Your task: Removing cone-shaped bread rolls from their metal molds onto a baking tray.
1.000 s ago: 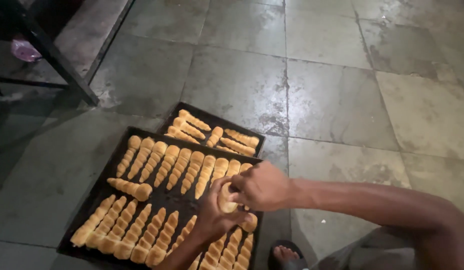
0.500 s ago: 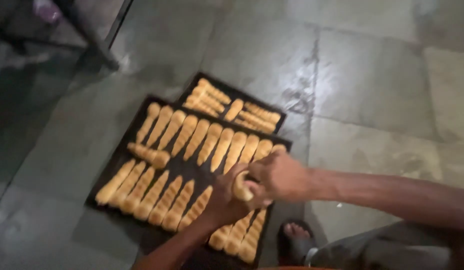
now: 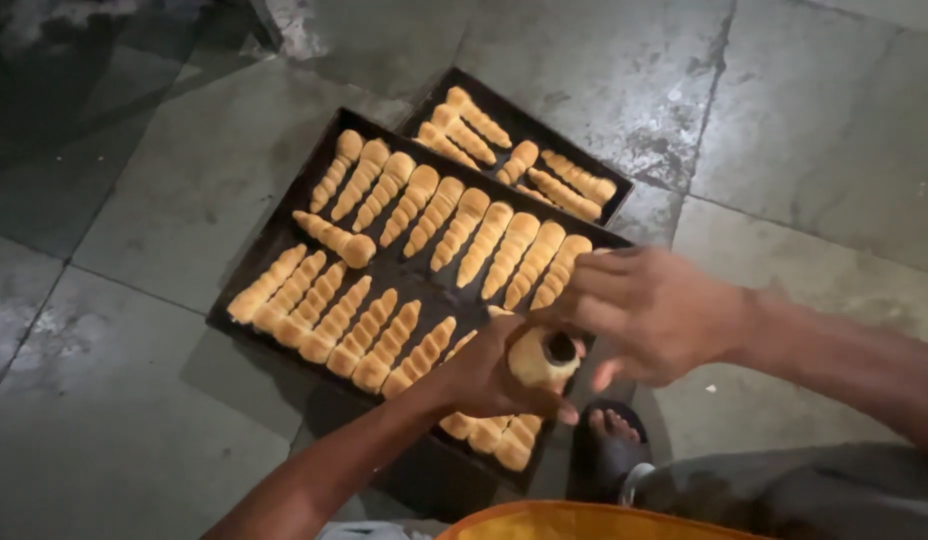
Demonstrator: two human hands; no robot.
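My left hand (image 3: pixel 484 375) grips a golden cone-shaped pastry (image 3: pixel 541 358), its hollow open end facing up and right. My right hand (image 3: pixel 652 312) hovers right over that opening, fingers bent and touching the pastry's rim; what its fingertips hold is hidden. Both hands are above the near right corner of a large dark baking tray (image 3: pixel 284 225) on the floor, filled with rows of similar spiral pastry cones (image 3: pixel 454 225). One cone (image 3: pixel 334 238) lies crosswise between the rows.
A second, smaller dark tray (image 3: pixel 614 190) with several cones lies behind the first. The floor is grey stone tiles (image 3: pixel 154 200). My foot in a dark sandal (image 3: pixel 609 440) stands beside the tray. An orange rim (image 3: pixel 584 520) shows at the bottom edge.
The view has moved closer to the trays. My two hands stay together on the cone, which is now turned so its hollow end shows.
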